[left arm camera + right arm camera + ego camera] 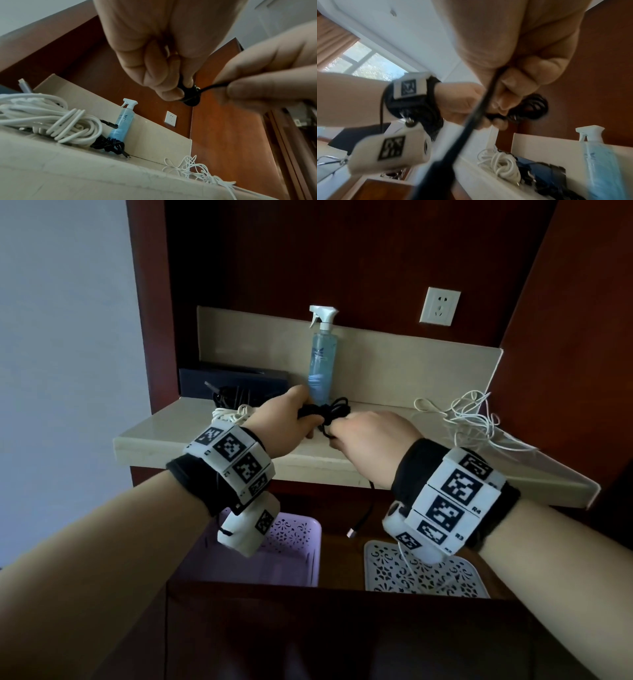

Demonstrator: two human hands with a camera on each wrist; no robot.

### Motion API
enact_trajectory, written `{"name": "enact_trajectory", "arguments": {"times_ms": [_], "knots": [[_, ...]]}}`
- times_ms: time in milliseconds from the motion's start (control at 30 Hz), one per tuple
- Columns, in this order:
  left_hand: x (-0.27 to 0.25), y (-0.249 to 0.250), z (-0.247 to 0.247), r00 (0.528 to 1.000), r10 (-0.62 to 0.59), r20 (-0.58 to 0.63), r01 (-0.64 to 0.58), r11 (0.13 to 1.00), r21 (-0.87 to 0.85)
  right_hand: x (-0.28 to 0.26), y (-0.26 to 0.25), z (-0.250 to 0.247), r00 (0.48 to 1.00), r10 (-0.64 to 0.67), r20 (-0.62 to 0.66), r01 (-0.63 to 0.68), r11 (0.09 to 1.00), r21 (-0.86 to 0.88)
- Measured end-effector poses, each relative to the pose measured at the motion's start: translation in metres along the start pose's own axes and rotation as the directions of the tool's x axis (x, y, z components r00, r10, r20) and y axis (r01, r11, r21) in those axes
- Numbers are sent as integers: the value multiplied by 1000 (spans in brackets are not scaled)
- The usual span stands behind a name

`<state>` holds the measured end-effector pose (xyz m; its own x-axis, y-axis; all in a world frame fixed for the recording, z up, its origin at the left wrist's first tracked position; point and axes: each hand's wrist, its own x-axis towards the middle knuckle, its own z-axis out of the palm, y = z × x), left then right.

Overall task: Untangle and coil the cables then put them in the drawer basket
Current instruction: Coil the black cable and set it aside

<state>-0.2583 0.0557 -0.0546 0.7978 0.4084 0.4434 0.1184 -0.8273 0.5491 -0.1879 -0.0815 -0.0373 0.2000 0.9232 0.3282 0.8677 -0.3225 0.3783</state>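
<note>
— Above the surface (219, 436), between both wrists: left hand (284, 419) curled round the bundled loops of the black cable (325, 412), right hand (373, 433) pinching one free strand of it between thumb and fingertip.

— Tail end?

— Hanging below the right grip, past the front edge, plug (352, 533) dangling over the open drawer. Loops off the surface, just in front of the spray bottle (322, 361).

— Handling?

— Probably light, limp, a little springy; likely to unwind if the left grip loosens. Best held across the whole bundle at its waist, with the free strand kept taut close to the coil, not far down the tail.

— Further out?

— Thick white cable (51, 121) coiled at the back left, beside a small black bundle (109, 145). Thin white cable (472, 419) sprawled loose at the right, well apart. Purple basket (301, 529) and white basket (376, 553) down in the drawer; a white strand already showing over the white one.

— Progress?

— Seemingly midway: one coil nearly wrapped, the thin white tangle untouched.
</note>
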Motion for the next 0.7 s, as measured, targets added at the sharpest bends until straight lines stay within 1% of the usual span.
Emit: {"name": "enact_trajectory", "arguments": {"times_ms": [133,233,267,333,367,400,433,500,533,567,600,633,700], "knots": [[-5,3,4,984,118,130,-124,991,43,7,11,-28,998,1,66,-3,1000,30],[-10,6,-1,947,211,242,-214,977,-15,12,21,-40,989,-85,120,82,996,27],[-12,6,-4,932,235,277,-235,971,-36,13,23,-41,986,-110,123,104,993,53],[-15,6,-10,904,250,346,-221,968,-122,15,30,-44,983,-149,104,135,982,129],[-17,5,-12,892,254,375,-188,961,-205,15,34,-45,982,-168,84,150,972,183],[-19,5,-14,878,269,396,-144,937,-317,15,39,-44,982,-179,56,160,955,248],[-21,4,-15,864,302,404,-103,889,-446,15,42,-44,983,-180,23,165,936,310],[-22,2,-17,834,412,366,-67,736,-674,15,44,-38,992,-126,-27,125,889,439],[-21,2,-17,823,461,334,-59,653,-755,15,44,-35,997,-70,-30,75,840,537],[-20,2,-18,822,484,300,-51,587,-808,14,41,-31,1000,-14,-15,20,756,654],[-19,4,-20,840,475,261,-44,541,-840,14,38,-27,1000,20,-16,-2,694,720],[-17,5,-21,877,429,216,-35,505,-862,13,34,-23,999,40,-37,0,688,726],[-13,7,-23,957,259,128,5,429,-903,11,27,-14,996,41,-73,21,727,686]]}}
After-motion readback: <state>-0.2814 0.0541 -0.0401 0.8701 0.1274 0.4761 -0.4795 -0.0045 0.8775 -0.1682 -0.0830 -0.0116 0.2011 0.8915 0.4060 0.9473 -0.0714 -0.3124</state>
